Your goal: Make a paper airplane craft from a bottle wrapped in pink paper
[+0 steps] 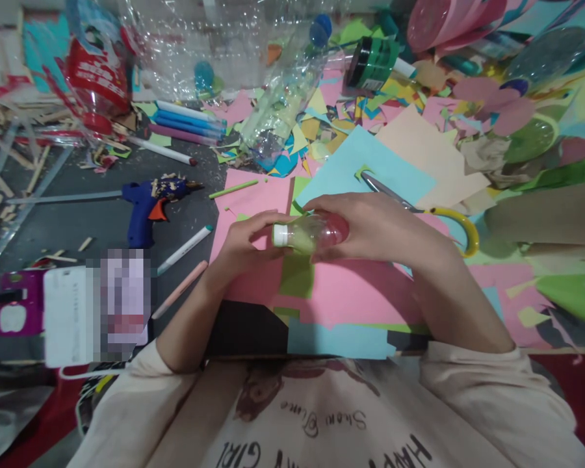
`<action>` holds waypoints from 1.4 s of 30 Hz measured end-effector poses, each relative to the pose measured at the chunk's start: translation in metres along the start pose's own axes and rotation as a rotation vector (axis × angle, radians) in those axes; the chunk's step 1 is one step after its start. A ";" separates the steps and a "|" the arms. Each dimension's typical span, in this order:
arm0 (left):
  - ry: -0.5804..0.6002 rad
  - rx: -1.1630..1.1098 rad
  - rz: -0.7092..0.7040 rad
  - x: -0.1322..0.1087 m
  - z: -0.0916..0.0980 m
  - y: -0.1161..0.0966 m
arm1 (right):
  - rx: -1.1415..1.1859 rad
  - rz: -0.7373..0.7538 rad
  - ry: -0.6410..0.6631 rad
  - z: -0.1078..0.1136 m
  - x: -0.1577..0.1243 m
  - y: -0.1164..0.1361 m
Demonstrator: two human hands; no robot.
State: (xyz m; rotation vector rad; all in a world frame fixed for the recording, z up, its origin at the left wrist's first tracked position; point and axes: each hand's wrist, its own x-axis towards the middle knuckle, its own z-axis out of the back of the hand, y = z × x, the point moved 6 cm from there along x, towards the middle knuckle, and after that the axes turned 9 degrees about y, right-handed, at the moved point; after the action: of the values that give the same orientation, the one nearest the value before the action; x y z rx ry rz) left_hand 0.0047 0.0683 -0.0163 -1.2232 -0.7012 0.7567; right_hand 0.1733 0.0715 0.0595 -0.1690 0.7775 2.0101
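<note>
A small clear plastic bottle [308, 234] with a white cap and a pinkish-red base lies sideways between my hands, above sheets of pink paper [361, 292] and green paper [297, 276]. My right hand [370, 224] wraps round the base end of the bottle. At the capped end, my left hand [251, 242] has its thumb and fingers curved apart around the cap; a fingertip seems to touch it. Scissors with a yellow handle [468, 227] rest on light blue paper [365, 162] just beyond my right hand.
To the left lie a blue glue gun [143, 208], markers [185, 250], a white power bank-like box [68, 315] and wooden sticks [0, 169]. Large plastic bottles [97, 78], a green-labelled jar [373, 62] and paper scraps [316, 123] crowd the back. Brown cardboard [546, 214] stands at right.
</note>
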 end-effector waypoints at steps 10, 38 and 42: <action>-0.016 0.020 -0.007 -0.003 0.004 0.004 | -0.139 0.032 -0.010 -0.006 -0.001 0.012; -0.044 -0.091 0.093 0.003 0.000 0.002 | -0.127 0.039 -0.075 -0.009 0.003 0.015; -0.044 -0.062 0.110 0.004 -0.001 -0.001 | -0.119 0.042 -0.057 -0.008 0.003 0.017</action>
State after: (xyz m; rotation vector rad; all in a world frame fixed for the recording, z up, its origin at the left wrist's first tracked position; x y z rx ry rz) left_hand 0.0084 0.0708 -0.0149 -1.3135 -0.7017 0.8600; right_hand 0.1562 0.0626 0.0599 -0.1639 0.6308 2.0925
